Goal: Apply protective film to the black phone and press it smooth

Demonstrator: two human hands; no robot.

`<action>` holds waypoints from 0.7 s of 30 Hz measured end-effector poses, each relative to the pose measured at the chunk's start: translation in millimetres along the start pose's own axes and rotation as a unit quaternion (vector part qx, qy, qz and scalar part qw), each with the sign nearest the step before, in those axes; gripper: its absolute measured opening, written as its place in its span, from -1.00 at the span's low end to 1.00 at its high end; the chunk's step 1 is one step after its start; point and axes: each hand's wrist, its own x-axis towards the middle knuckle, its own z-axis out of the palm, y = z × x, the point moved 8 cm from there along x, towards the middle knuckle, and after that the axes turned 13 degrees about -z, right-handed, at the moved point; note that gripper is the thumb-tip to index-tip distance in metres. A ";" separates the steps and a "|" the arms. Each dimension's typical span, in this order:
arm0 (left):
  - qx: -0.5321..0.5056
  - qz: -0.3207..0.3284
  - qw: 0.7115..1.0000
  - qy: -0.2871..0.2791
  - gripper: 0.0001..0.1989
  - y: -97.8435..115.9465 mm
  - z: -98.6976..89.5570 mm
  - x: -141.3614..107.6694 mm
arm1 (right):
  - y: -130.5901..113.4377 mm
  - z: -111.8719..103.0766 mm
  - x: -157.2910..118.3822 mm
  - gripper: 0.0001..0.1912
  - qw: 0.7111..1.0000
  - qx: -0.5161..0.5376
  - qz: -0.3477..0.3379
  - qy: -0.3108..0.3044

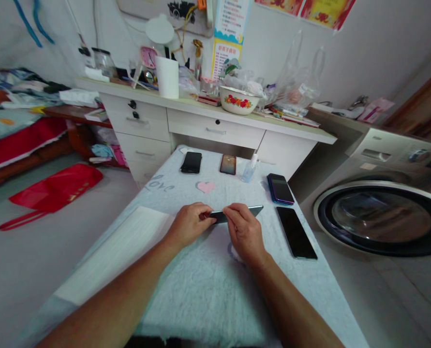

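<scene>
Over the middle of the cloth-covered table [197,290], a thin dark phone [256,210] is held tilted, nearly edge-on. My left hand [191,222] grips its left end between thumb and fingers. My right hand [245,232] is closed at the phone's near edge, fingertips pinched together; whether a small item is between them is hidden. To the right lie a large black phone [297,233] and, behind it, a purple-edged phone [280,188]. Farther back are a black phone [191,163], a brown phone [228,164] and a clear spray bottle [249,169].
A white sheet [121,251] lies on the table's left side. Behind the table stands a white desk [215,126] with a flowered bowl [239,100] and a paper roll [167,77]. A washing machine [378,193] is at right, a red bag [61,188] on the floor at left.
</scene>
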 end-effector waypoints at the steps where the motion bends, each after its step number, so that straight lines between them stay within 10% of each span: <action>1: -0.003 0.000 1.000 -0.001 -0.91 0.1 0.0 0.1 | -2.6 1.6 0.7 -0.70 1.000 0.003 -0.006 0.001; 21: 0.013 0.015 1.000 -0.006 -0.88 5.8 -3.9 -1.4 | 9.5 -8.8 -0.1 -0.70 0.999 -0.018 0.030 0.009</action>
